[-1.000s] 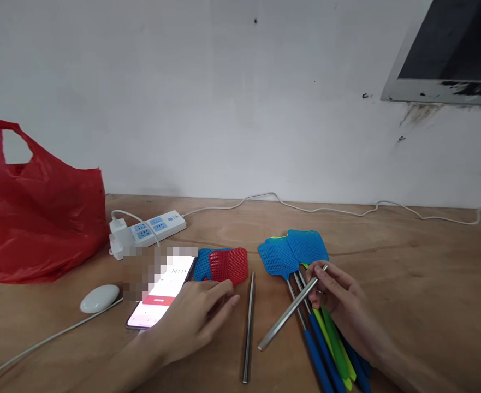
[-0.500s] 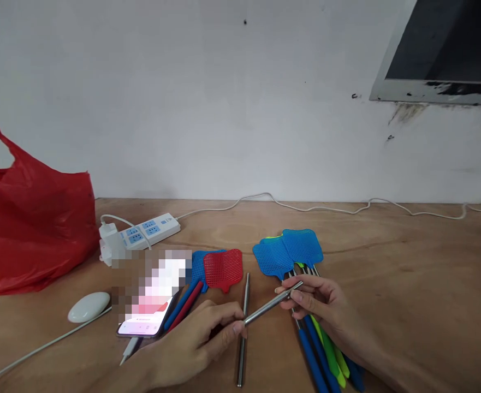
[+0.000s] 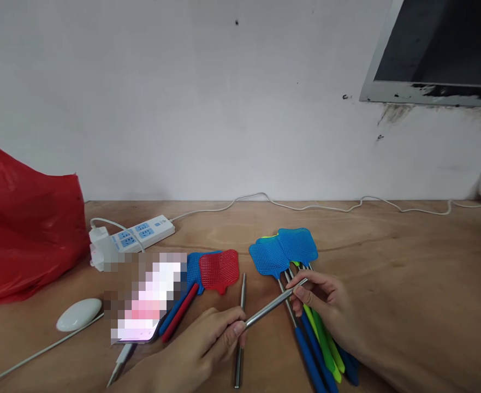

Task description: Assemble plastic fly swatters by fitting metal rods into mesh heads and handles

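Between my two hands a thin metal rod (image 3: 269, 309) slants up to the right. My left hand (image 3: 213, 341) pinches its lower end, and my right hand (image 3: 320, 297) grips the upper end between thumb and fingers. A second metal rod (image 3: 239, 360) lies on the table, partly covered by my left fingers. Under and beside my right hand are several fly swatters with blue mesh heads (image 3: 269, 258) and blue and green handles (image 3: 324, 344). Left of the loose rod lie a red swatter head (image 3: 219, 270), a blue one beneath it, and red and blue handles (image 3: 180, 311).
A phone (image 3: 150, 305), its screen partly pixelated, lies left with a charging cable. Near it are a white mouse-like object (image 3: 78, 315), a white power strip (image 3: 144, 234) with a plug, and a red plastic bag (image 3: 27, 234). A white cord (image 3: 301, 206) runs along the wall.
The view has shifted slightly to the right. Both hands still hold the metal rod, with a little more of its length showing between them.
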{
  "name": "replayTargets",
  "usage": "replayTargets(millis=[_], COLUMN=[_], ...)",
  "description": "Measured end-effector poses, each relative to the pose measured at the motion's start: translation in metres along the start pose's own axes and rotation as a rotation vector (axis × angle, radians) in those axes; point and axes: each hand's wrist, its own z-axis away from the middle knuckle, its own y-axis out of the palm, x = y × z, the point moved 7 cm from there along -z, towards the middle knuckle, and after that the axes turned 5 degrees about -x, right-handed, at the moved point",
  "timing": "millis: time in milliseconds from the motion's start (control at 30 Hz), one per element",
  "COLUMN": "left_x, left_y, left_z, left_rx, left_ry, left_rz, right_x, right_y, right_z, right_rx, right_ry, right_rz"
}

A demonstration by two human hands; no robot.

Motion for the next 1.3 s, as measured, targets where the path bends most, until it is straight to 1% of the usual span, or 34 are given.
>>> replayTargets(millis=[67, 133, 300, 433, 567, 633, 733, 867, 1133, 1200, 1300], left_x=[-0.001, -0.001, 0.001, 0.006, 0.015, 0.019, 0.018, 0.012, 0.013, 0.013, 0.013], left_y=[-0.001, -0.004, -0.008, -0.009, -0.012, -0.012, -0.009, -0.009, -0.009, -0.010, -0.010], left_z=[-0.002, -0.003, -0.002, -0.001, -0.001, 0.000, -0.001, -0.002, -0.003, -0.002, -0.001], left_rx=[0.007, 0.017, 0.003, -0.047, -0.154, -0.193, -0.178, -0.161, -0.190, -0.201, -0.204], left_ry=[-0.002, 0.001, -0.003, -0.032, -0.100, -0.129, -0.122, -0.099, -0.144, -0.148, -0.148], left_rz=[0.028, 0.059, 0.064, 0.040, 0.071, 0.048, -0.028, -0.056, -0.026, -0.023, -0.026], right_x=[-0.002, -0.005, -0.012, -0.016, -0.015, -0.015, -0.017, -0.020, -0.022, -0.020, -0.014], right_y=[-0.009, -0.017, -0.020, -0.021, -0.026, -0.028, -0.030, -0.029, -0.032, -0.031, -0.027], right_z=[-0.003, -0.007, -0.011, -0.011, -0.013, -0.014, -0.015, -0.015, -0.013, -0.013, -0.013], right_rx=[-0.066, -0.104, -0.079, -0.133, -0.208, -0.245, -0.281, -0.289, -0.326, -0.310, -0.231], right_ry=[-0.033, -0.051, -0.014, 0.021, 0.016, 0.021, 0.043, 0.070, 0.096, 0.078, 0.040], right_rz=[-0.028, -0.070, -0.139, -0.167, -0.202, -0.203, -0.208, -0.208, -0.176, -0.142, -0.061])
